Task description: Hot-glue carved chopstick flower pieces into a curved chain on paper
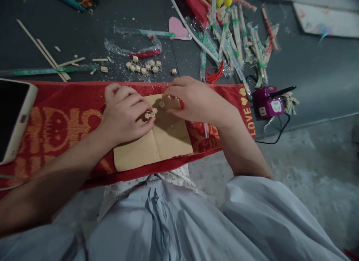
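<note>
My left hand (126, 111) rests low over a tan folded sheet (140, 152), its thumb and forefinger closed about a small cluster of pale, bumpy pieces (151, 113). Across from it, my right hand (196, 100) is curved with thumb and fingers apart. A single small pale piece (162, 104) lies on the sheet just off those fingertips. Nothing shows between the right fingers, though its palm side is hidden. Under the sheet is a red towel (61, 92) with orange patterns and lettering.
Beyond the towel lie several star-shaped pale pieces (144, 70), thin sticks (45, 51) and crumbs. Wrapped stick bundles (237, 33) and a pink heart (179, 28) are farther back. A purple device (267, 102) with a cord stands right; a phone (17, 119) lies left.
</note>
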`<state>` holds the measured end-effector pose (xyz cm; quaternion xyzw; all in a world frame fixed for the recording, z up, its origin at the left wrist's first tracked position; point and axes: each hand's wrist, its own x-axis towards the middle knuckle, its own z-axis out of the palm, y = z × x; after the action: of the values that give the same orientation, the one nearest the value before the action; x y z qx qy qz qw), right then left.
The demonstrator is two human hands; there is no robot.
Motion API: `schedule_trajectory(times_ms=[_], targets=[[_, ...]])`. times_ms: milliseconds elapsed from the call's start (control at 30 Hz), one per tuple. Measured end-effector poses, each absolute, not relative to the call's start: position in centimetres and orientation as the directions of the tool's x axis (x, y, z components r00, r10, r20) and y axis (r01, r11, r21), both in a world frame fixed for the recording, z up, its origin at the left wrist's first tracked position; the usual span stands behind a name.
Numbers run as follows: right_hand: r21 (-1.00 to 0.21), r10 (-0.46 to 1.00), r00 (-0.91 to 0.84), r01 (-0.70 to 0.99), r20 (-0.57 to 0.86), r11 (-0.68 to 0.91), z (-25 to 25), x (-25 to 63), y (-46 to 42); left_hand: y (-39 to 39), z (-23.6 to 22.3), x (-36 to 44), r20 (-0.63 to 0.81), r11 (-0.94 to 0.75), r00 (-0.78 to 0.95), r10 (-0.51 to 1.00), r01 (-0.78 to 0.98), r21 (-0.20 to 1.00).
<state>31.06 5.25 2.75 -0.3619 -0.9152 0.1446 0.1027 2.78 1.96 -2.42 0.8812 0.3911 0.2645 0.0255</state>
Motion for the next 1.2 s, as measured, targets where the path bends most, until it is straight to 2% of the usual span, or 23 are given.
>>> schedule_trajectory(times_ms=[433,633,867,1067,1200], targets=[[-0.412,0.715,-0.696,0.674,-0.072,0.614,2.0,28.9,6.5,1.9,-2.6,3.0,0.505,-0.728,0.549,0.666,0.628,0.277],[-0.47,0.681,-0.73,0.622,-0.058,0.626,1.8,29.3,6.3,1.7,-2.6,3.2,0.528,-0.723,0.559,0.64,0.67,0.167],[-0.562,0.669,-0.732,0.609,-0.129,0.559,2.3,29.2,6.1,1.4,-2.0,3.3,0.476,-0.713,0.578,0.663,0.682,0.164],[-0.554,0.633,-0.768,0.572,-0.099,0.606,2.0,29.2,6.3,1.2,-1.7,2.9,0.387,-0.659,0.558,0.734,0.724,0.204],[-0.464,0.571,-0.82,0.522,-0.041,0.716,1.4,29.5,6.3,1.2,-1.6,3.0,0.41,-0.675,0.569,0.713,0.716,0.18]])
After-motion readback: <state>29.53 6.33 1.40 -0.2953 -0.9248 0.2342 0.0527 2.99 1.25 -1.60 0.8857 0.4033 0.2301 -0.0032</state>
